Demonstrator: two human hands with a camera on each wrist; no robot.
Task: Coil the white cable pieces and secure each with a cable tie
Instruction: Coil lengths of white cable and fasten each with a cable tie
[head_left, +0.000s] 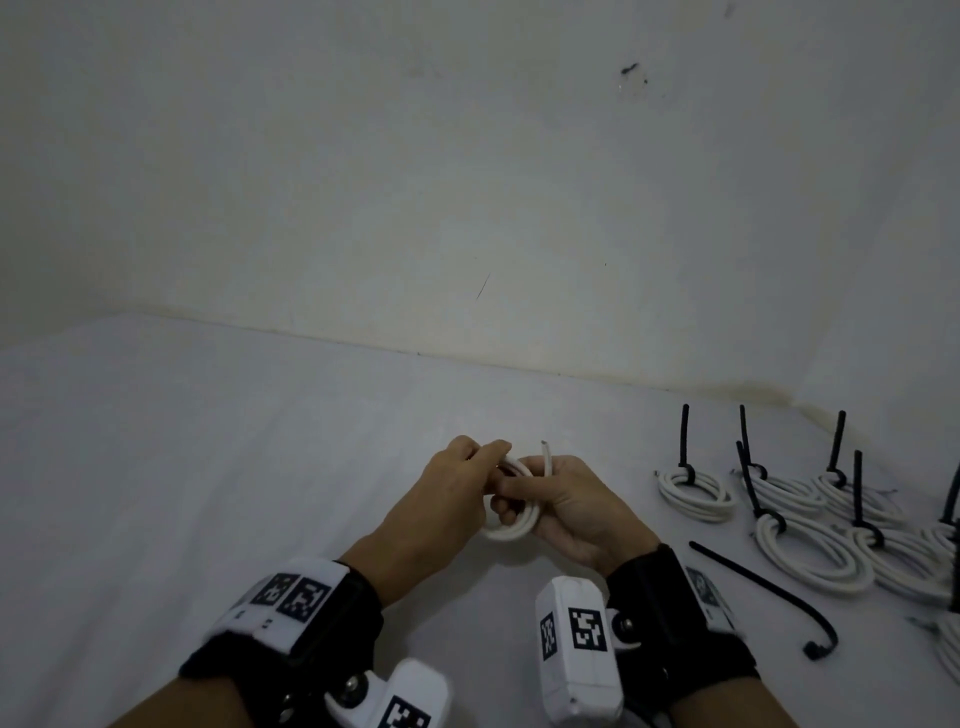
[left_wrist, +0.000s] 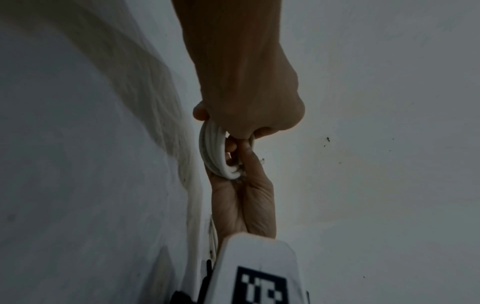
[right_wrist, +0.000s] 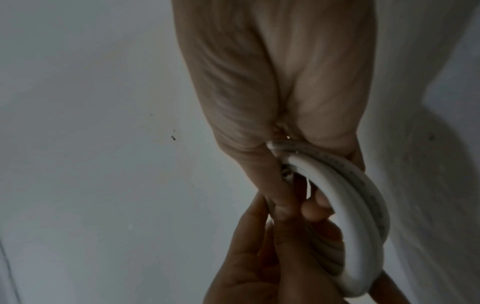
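White desk (head_left: 208, 467) meets pale wall at far edge. At right on it: cluster of coiled white cables (head_left: 810, 551), each bound with black tie, tails upright. Loose black cable tie (head_left: 763, 590) lies just beside them.

Both hands are meeting at centre, the left hand (head_left: 448, 491) left of the right hand (head_left: 574, 512), the cable coil (head_left: 514, 514) between them. Tied coils (head_left: 696, 491) are lying far right, a loose cable tie (head_left: 763, 597) nearer.
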